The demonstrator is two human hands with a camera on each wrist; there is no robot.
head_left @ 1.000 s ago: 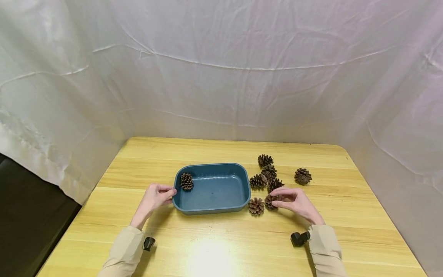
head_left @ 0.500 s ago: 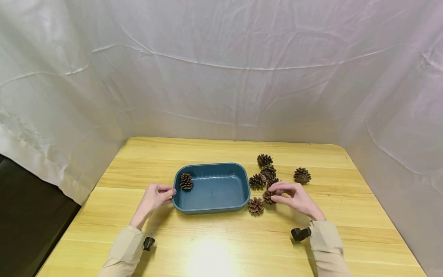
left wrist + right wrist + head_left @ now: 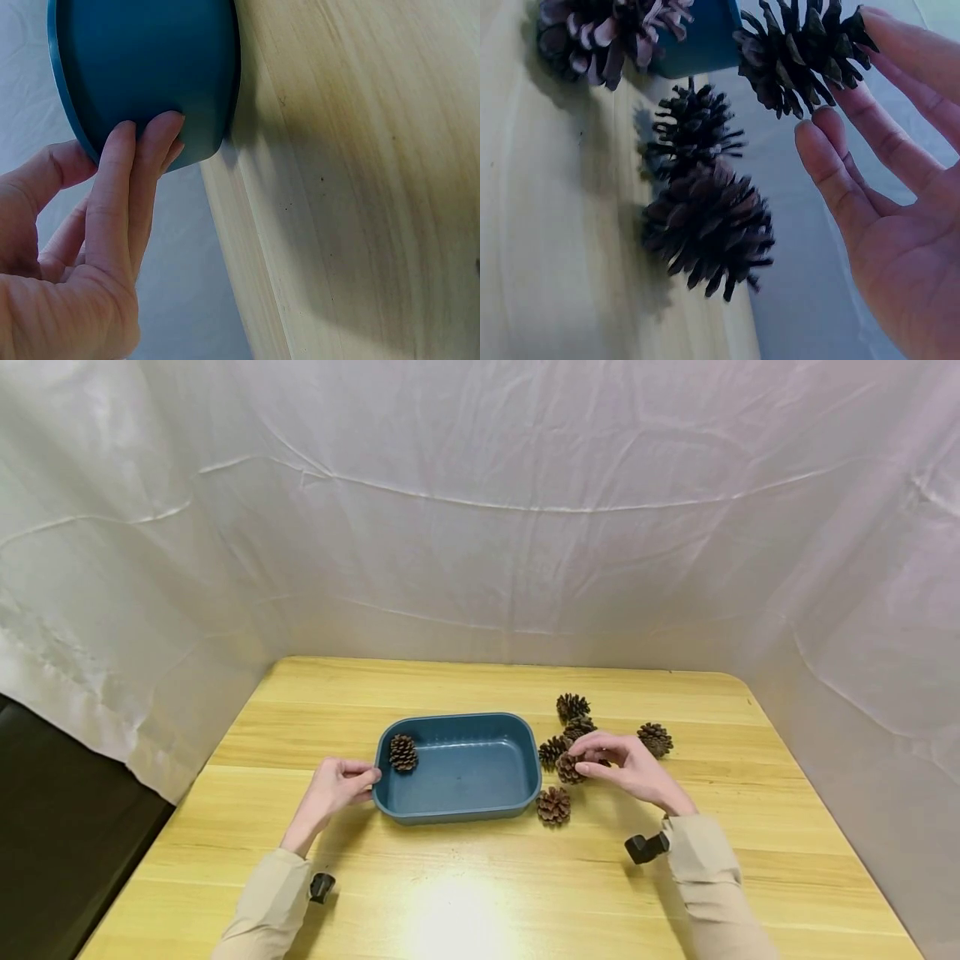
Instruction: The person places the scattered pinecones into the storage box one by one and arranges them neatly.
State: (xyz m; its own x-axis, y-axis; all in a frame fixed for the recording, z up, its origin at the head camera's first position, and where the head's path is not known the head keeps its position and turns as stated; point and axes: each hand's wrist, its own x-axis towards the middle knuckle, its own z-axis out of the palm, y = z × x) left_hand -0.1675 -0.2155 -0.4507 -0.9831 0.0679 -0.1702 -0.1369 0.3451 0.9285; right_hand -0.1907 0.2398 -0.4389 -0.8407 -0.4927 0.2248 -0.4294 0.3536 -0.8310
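Observation:
A blue rectangular plastic tub (image 3: 459, 814) stands on the table, with one pine cone (image 3: 403, 752) in its left end. My left hand (image 3: 337, 789) pinches the tub's left rim, thumb on the rim and fingers against the outer wall (image 3: 150, 45). Right of the tub, my right hand (image 3: 626, 768) holds a pine cone (image 3: 802, 56) between thumb and fingertips, lifted off the table. Beneath and behind it lie several other pine cones (image 3: 712, 225), partly hidden by the hand in the head view. Another pine cone (image 3: 553, 807) lies by the tub's front right corner.
A separate pine cone (image 3: 655, 740) lies farther right, and one more pine cone (image 3: 573, 707) is at the back of the cluster. The wooden table (image 3: 465, 893) ends at a pale curtain (image 3: 480, 568) behind and at the sides.
My right hand has raised its pine cone from the table and carried it left and away from me, toward the tub. The left hand and tub have stayed still.

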